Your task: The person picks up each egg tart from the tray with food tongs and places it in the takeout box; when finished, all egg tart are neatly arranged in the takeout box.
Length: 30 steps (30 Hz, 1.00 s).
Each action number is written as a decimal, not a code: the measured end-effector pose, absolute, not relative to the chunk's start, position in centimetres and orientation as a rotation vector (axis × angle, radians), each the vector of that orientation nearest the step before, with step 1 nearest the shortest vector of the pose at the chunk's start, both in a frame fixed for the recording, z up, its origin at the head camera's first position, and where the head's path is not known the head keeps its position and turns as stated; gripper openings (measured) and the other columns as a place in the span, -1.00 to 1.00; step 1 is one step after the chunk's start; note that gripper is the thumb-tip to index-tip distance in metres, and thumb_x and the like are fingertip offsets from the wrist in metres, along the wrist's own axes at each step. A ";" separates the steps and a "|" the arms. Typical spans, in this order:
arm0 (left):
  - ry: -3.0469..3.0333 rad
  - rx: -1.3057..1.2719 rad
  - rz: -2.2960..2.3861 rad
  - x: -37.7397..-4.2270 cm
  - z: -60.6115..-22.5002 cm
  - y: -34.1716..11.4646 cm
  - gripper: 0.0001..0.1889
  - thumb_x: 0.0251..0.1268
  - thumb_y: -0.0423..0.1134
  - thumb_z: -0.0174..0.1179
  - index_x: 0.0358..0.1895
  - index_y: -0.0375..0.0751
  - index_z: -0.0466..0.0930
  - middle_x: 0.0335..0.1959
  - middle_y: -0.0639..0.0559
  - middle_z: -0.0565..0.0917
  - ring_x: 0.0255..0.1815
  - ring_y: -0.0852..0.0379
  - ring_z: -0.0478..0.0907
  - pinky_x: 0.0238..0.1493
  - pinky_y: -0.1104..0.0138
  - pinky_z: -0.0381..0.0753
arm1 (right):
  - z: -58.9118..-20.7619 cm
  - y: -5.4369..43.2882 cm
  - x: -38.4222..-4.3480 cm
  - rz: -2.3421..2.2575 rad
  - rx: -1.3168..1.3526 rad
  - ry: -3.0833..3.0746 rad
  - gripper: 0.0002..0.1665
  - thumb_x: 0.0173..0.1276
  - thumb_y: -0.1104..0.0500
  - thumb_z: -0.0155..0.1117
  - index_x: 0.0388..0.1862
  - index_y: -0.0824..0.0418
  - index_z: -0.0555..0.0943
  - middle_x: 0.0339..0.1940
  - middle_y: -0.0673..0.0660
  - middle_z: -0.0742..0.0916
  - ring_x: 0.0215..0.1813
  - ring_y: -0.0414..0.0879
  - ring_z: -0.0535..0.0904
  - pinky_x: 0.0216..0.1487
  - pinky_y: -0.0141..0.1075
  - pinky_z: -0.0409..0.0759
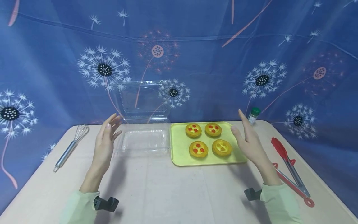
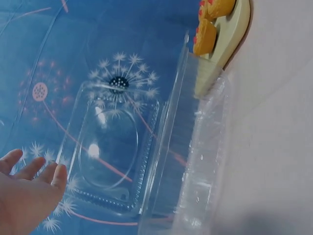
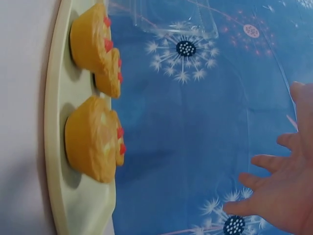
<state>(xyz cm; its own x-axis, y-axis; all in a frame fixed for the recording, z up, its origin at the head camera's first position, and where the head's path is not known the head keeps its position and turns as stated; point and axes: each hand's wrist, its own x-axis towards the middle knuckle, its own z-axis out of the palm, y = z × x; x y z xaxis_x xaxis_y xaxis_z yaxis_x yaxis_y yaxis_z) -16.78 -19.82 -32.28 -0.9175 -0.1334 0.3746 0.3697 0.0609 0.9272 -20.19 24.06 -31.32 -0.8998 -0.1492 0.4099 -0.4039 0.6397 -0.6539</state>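
Note:
My left hand (image 1: 104,140) is held up beside a clear plastic clamshell box (image 1: 145,138), fingers loosely bent and nothing in them. The box lid (image 1: 142,99) stands raised against the curtain. On the other side, my right hand (image 1: 250,141) hovers by the right end of a yellow tray (image 1: 181,160), thumb and fingers apart, holding nothing. The tray carries several egg tarts: some have red dots, like the front left tart (image 1: 198,149), and the front right tart (image 1: 222,147) has yellow pieces on top. In the right wrist view, the fingers (image 3: 266,164) spread away from the tarts.
A metal whisk (image 1: 71,147) lies at the table's left. Red-tipped tongs (image 1: 292,171) lie spread at the right, near my right sleeve. A small green-capped shaker bottle (image 1: 254,115) stands behind the tray. The blue dandelion curtain (image 1: 201,62) borders the table's back.

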 end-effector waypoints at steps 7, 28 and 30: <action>-1.873 -0.116 -2.003 -16.9 -33.0 -21.0 -0.40 0.62 0.06 -0.35 0.50 -0.25 0.09 0.38 -0.05 0.33 0.50 0.07 0.16 0.45 0.42 0.32 | -31.7 25.7 -19.9 1.137 0.399 -2.521 -0.20 0.58 -0.01 -0.03 0.61 -0.20 -0.19 0.60 0.21 0.08 0.55 0.33 -0.03 0.37 0.53 -0.04; -2.003 0.212 -2.012 -16.5 -35.2 -24.5 -0.37 0.61 0.00 -0.31 0.52 -0.37 -0.03 0.52 -0.32 0.07 0.56 -0.08 0.00 0.58 0.27 0.10 | -32.5 30.3 -19.5 1.109 0.195 -2.558 -0.17 0.60 -0.05 -0.15 0.60 -0.11 -0.35 0.59 0.34 -0.05 0.55 0.37 -0.18 0.32 0.59 -0.16; -2.031 0.234 -2.014 -16.4 -35.5 -24.7 -0.38 0.61 -0.04 -0.28 0.51 -0.39 -0.02 0.51 -0.34 0.08 0.55 -0.12 0.01 0.57 0.26 0.12 | -32.7 30.8 -19.4 1.075 0.168 -2.576 -0.17 0.60 -0.05 -0.15 0.60 -0.07 -0.36 0.59 0.37 -0.04 0.54 0.40 -0.17 0.30 0.59 -0.11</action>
